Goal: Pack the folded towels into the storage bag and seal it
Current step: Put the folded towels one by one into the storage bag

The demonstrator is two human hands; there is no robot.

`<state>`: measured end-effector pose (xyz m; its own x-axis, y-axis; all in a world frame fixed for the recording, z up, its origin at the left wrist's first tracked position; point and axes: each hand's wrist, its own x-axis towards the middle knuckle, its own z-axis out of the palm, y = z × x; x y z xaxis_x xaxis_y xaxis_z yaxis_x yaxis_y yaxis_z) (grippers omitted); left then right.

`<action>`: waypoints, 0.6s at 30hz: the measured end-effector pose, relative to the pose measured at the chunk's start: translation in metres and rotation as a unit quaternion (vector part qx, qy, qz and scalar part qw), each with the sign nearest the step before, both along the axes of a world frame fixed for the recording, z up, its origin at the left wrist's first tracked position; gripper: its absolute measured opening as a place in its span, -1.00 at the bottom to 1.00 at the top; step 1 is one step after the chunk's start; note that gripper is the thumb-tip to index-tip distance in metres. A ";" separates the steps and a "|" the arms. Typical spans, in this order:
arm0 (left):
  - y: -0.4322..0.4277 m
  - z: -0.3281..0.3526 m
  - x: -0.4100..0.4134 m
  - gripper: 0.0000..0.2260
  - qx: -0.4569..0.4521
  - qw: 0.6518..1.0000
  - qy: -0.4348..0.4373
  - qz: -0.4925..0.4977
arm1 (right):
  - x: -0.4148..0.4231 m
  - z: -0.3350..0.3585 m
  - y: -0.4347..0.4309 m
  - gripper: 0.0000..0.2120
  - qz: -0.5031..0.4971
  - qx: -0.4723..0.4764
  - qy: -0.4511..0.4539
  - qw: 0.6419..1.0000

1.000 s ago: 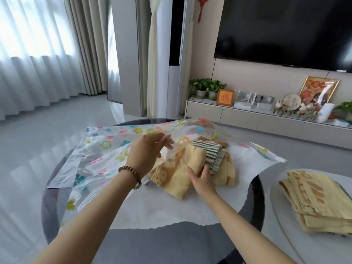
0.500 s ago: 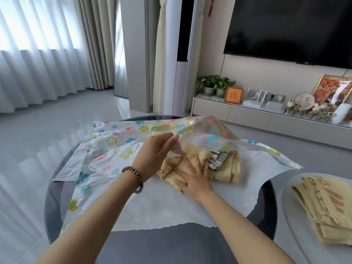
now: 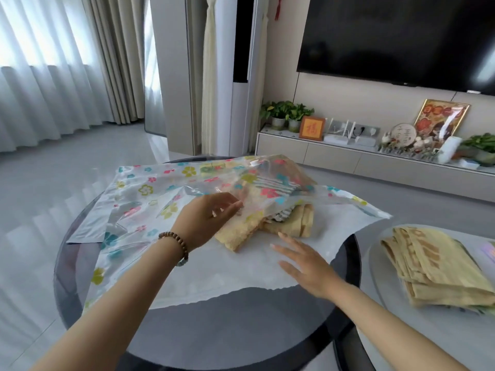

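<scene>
One storage bag [image 3: 150, 194], our left hand [image 3: 203, 220] pinching its flap, right hand [image 3: 310, 269] spread-fingered, bagged towels [image 3: 241, 234], second towel stack [image 3: 434, 266], 福 frame [image 3: 312, 127].

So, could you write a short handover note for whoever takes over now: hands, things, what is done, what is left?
Left hand: its grip pinches the top sheet of the storage bag, holding the mouth up.
Right hand: open, over the bag's white lower sheet, holding nothing.
Done: yellow towels and a striped towel lie in the mouth, one corner sticking out.
Left: push them deeper, add the towel stack from the side table, seal the bag.
</scene>
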<state>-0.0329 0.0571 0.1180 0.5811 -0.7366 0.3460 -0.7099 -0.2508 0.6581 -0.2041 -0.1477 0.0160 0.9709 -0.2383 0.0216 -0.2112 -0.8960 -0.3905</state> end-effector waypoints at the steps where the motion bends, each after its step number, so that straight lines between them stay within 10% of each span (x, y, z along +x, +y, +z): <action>1: -0.002 -0.002 -0.004 -0.81 0.003 1.000 -0.001 -0.002 | -0.021 0.003 -0.008 -0.53 -0.017 0.024 -0.006 1.000; 18: -0.256 -0.042 -0.196 -0.65 0.065 0.944 0.246 -0.211 | -0.258 0.036 -0.168 -0.59 -0.364 0.146 -0.157 0.906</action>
